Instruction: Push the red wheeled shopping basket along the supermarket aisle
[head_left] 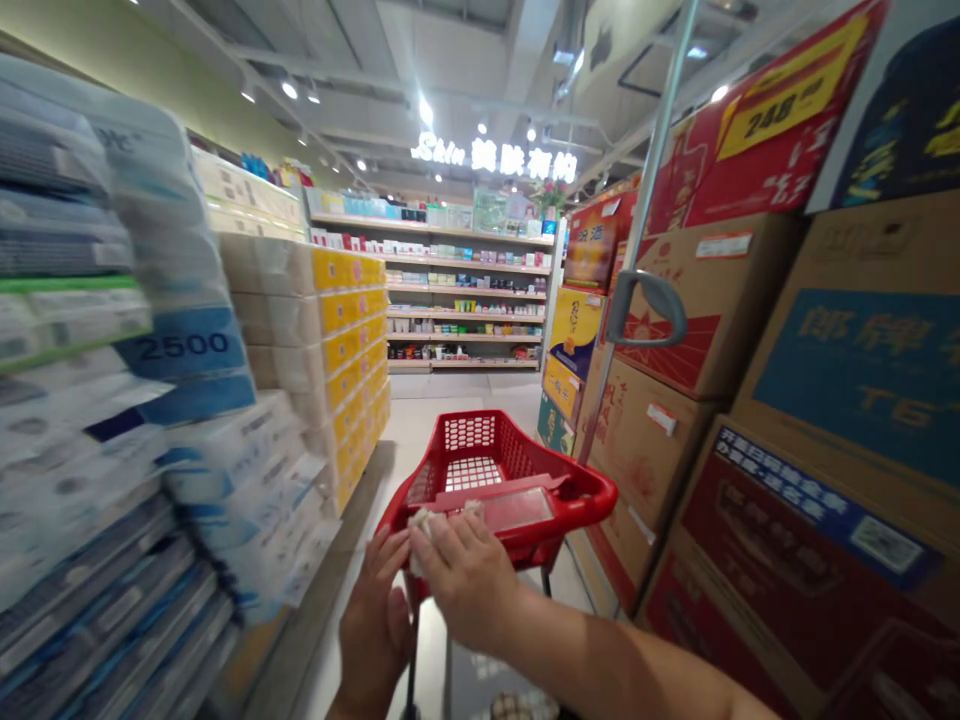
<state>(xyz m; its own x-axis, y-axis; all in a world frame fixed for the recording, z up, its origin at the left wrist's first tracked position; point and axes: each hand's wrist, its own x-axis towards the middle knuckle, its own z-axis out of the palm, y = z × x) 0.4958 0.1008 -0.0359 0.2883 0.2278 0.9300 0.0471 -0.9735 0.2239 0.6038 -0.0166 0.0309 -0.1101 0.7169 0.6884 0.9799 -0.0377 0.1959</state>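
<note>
A red shopping cart (517, 460) stands in the aisle in front of me, its perforated basket showing nothing inside. My right hand (465, 575) lies over the left part of the cart's handle, fingers pressed on a crumpled whitish cloth or tissue (424, 520). Just left of it, my left hand (379, 610) is at the handle's left end, its fingers curled around the red rim and its thumb pointing up. The right forearm reaches across from the lower right.
Stacked tissue packs (187, 340) and yellow-fronted packs (352, 350) line the left side. Cartons (660, 430) rise on the right beside a metal pole with a grey handle (646, 308). Shelves of small products (465, 290) stand at the far end.
</note>
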